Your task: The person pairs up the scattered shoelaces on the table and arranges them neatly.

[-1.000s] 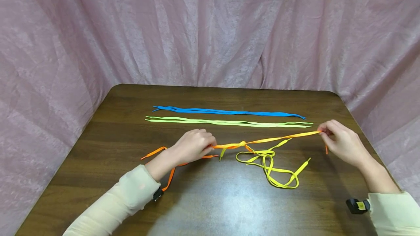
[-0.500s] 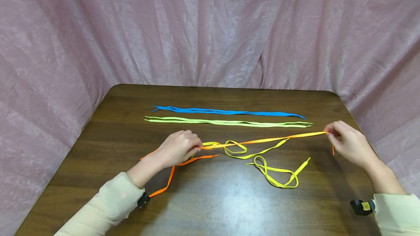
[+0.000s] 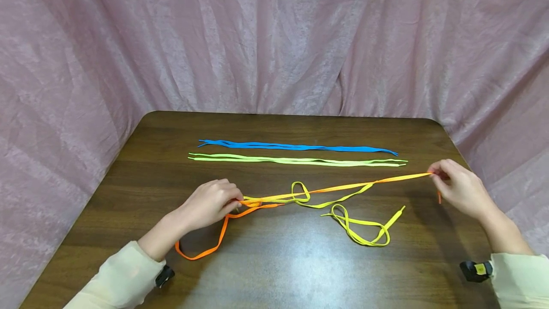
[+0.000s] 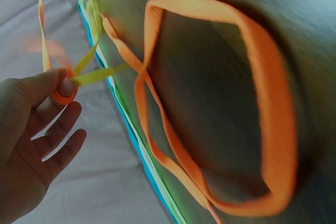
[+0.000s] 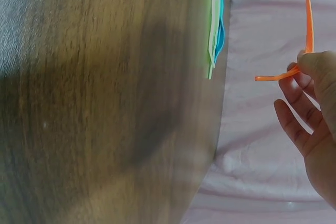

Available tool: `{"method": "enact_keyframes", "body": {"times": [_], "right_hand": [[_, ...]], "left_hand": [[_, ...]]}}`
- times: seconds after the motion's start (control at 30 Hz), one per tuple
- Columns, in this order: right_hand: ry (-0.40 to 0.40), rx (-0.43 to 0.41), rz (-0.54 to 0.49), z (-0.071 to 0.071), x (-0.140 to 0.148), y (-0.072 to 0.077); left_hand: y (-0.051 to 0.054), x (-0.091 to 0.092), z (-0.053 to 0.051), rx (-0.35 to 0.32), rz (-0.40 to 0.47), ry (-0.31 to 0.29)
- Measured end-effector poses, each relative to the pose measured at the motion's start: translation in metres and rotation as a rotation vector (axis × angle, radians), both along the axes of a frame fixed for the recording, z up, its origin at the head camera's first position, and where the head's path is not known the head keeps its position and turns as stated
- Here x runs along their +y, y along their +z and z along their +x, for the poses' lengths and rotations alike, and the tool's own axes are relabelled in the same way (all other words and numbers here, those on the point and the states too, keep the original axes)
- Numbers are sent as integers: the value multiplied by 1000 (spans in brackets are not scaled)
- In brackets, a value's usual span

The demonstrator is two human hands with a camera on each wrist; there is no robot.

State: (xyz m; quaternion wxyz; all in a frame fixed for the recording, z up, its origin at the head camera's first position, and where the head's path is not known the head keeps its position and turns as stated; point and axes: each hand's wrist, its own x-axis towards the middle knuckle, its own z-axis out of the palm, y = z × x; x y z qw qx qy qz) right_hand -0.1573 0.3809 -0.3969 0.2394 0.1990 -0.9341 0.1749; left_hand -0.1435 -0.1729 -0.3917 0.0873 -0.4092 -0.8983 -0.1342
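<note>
Orange lace (image 3: pixel 343 187), 1: drawn out between your 2 hands, above the desk (image 3: pixel 128 194). Left hand (image 3: pixel 214 201): shifted left and nearer, fingers pinching the lace. Right hand (image 3: pixel 459 187): fingers clamped near its right end. Yellow lace (image 3: pixel 332 203), 1: more strung out, tangle apparently loosening.

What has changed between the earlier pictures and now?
The left hand moved leftward and nearer the person, drawing the farther yellow lace left; the right hand shifted slightly right; more orange lace stretches between them. Both keep their grip. The blue laces, green laces and nearer yellow lace stayed.
</note>
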Motion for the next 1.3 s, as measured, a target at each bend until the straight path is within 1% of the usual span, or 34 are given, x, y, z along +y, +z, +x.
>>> {"method": "enact_keyframes", "body": {"times": [0.23,0.43,0.6,0.7,0.8,0.9,1.1,1.3], "right_hand": [[-20,-8,0,2,6,-2],[-15,-27,6,2,8,-3],[-18,-66,8,2,9,-6],[-18,-66,16,2,8,-6],[-6,-77,22,2,7,-7],[8,-68,34,1,8,-8],[32,-37,50,-1,11,-13],[36,-33,56,-2,12,-19]], "left_hand": [[1,-22,1,4,-1,70],[4,-36,-1,-43,-11,134],[5,-50,-7,-62,-8,196],[3,-59,-11,-65,-7,228],[2,-67,-15,-87,-6,272],[2,-74,-17,-106,6,308],[3,-84,-22,-102,27,346],[-2,-95,-29,-162,21,416]]}}
